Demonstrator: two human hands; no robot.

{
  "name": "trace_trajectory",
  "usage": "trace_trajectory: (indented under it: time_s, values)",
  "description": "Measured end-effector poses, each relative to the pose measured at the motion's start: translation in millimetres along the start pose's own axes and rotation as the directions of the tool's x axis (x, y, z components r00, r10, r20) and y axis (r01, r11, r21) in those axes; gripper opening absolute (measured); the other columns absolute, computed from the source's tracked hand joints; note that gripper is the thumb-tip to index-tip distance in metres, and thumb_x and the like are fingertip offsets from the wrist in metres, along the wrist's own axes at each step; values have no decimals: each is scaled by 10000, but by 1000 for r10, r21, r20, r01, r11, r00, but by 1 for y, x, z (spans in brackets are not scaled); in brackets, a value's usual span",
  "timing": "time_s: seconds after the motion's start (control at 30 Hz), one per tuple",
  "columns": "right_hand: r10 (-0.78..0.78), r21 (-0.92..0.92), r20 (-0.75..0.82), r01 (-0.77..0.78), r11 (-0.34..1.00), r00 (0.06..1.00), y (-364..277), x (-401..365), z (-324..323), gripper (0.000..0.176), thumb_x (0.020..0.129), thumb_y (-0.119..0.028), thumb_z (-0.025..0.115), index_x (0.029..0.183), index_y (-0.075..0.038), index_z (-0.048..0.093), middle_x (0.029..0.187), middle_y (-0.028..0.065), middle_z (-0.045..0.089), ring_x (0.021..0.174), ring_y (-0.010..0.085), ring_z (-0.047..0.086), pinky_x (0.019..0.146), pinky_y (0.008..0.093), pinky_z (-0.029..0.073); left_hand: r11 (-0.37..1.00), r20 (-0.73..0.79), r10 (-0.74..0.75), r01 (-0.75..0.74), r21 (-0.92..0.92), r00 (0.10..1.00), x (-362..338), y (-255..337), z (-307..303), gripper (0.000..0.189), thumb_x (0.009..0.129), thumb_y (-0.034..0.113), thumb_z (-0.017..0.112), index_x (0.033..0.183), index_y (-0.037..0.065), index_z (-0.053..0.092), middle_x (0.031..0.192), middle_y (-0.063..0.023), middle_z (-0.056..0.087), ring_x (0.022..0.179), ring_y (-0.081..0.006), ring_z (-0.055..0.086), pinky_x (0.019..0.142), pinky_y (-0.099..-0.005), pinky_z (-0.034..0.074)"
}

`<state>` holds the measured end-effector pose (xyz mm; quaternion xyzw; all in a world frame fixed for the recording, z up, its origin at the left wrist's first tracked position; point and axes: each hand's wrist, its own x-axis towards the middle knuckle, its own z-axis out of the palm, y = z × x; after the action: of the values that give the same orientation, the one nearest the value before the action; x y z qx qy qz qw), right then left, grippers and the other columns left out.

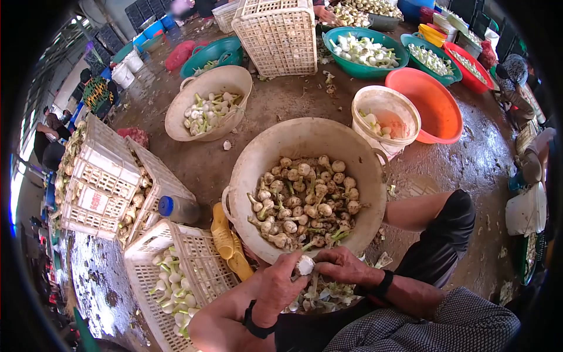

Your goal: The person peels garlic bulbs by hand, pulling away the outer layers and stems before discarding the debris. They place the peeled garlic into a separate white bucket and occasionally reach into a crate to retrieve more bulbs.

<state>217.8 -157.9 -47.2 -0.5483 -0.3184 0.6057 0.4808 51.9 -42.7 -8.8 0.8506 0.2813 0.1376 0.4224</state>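
Observation:
A garlic bulb [304, 266] with a pale, flat face turned up is between my hands, just past the near rim of a big white tub. My left hand [280, 286] is closed around its left side. From the right, my right hand [343, 267] is closed with thumb and fingers pressed to the bulb; whether it also holds a small tool is hidden. In the tub [252, 170] lie many unpeeled garlic bulbs [302, 202] with brown skins and some green stems. Loose peelings [319, 296] are piled below my hands.
On my left stand a white crate [138, 264] of peeled garlic, yellow shoes [226, 240] and a blue-lidded jar [182, 209]. Ahead are a white basin [176, 120], a white bucket [387, 97], an orange basin [431, 105] and a green basin [363, 68]. Other people sit around the edges.

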Motion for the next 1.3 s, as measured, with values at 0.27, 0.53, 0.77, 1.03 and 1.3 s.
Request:
trace_trajectory:
  time_s: [0.27, 0.53, 0.77, 1.03, 1.3]
  values:
    - [-23, -220, 52, 34, 975, 998, -6, 1, -6, 244, 897, -145, 550, 1007, 55, 635, 753, 101, 654, 668, 116, 603, 600, 296, 495, 995, 88, -4, -5, 104, 996, -3, 1, 4, 561, 671, 78, 751, 1196, 25, 558, 1051, -203, 621, 949, -373, 629, 805, -414, 522]
    - [-84, -297, 10, 83, 951, 996, -1, 2, -6, 242, 884, -143, 561, 1008, 48, 643, 753, 104, 659, 687, 104, 596, 630, 288, 494, 996, 87, 43, -50, 80, 995, -2, 0, 6, 563, 668, 73, 761, 1193, 11, 570, 1043, -194, 622, 946, -372, 631, 807, -413, 520]
    - [-4, -154, -24, 0, 988, 1000, -8, -2, -11, 202, 882, -142, 590, 971, 26, 655, 782, 88, 675, 688, 121, 613, 628, 291, 501, 1000, 120, 7, -11, 27, 993, -3, 1, 3, 531, 685, 86, 741, 1181, 22, 562, 1014, -192, 620, 920, -371, 631, 787, -419, 520]
    - [-216, -368, -36, 188, 911, 976, 11, 1, -10, 169, 831, -105, 589, 925, 25, 642, 754, 127, 654, 679, 173, 628, 628, 323, 506, 994, 122, 59, -69, 83, 991, -2, 2, 10, 509, 666, 76, 753, 1138, -11, 585, 1024, -204, 629, 920, -359, 644, 781, -389, 533]
    - [-78, -602, 76, 108, 791, 994, 69, 9, -13, 242, 784, -219, 592, 848, 14, 608, 721, 202, 604, 634, 320, 586, 606, 418, 465, 878, 142, -91, 147, -456, 986, -6, 6, -6, 595, 671, 18, 811, 1207, -37, 559, 1074, -124, 644, 956, -193, 649, 836, -295, 529]
